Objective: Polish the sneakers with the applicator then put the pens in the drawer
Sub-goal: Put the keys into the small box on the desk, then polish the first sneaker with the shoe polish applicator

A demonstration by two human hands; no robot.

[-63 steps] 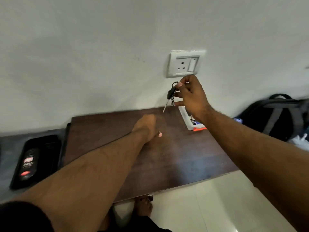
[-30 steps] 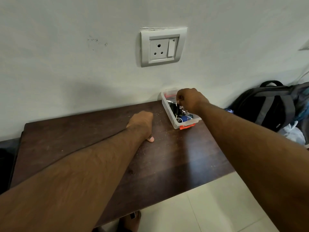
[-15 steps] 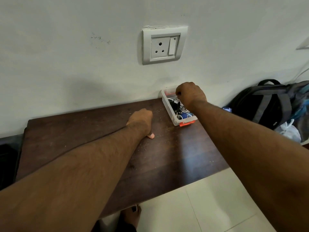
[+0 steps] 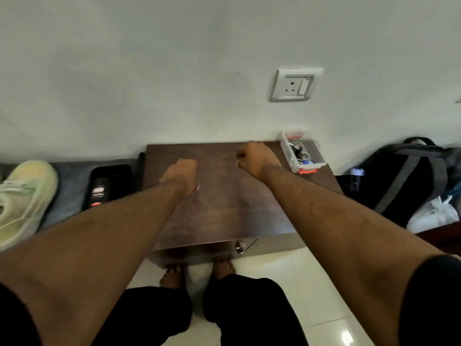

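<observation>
Dark wood table (image 4: 224, 211) against white wall; left of it sneaker (image 4: 23, 198), toe pointing wallward. We see left hand (image 4: 180, 174) and right hand (image 4: 257, 158) fisted, empty.

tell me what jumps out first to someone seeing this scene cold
Two bare forearms reach over a dark wooden table, with the left hand and right hand both curled into loose fists above its top. At the table's back right corner, against the wall, a clear plastic box holds keys, below a white wall socket. Far left lies a pale green sneaker; a dark backpack slumps on the right.
</observation>
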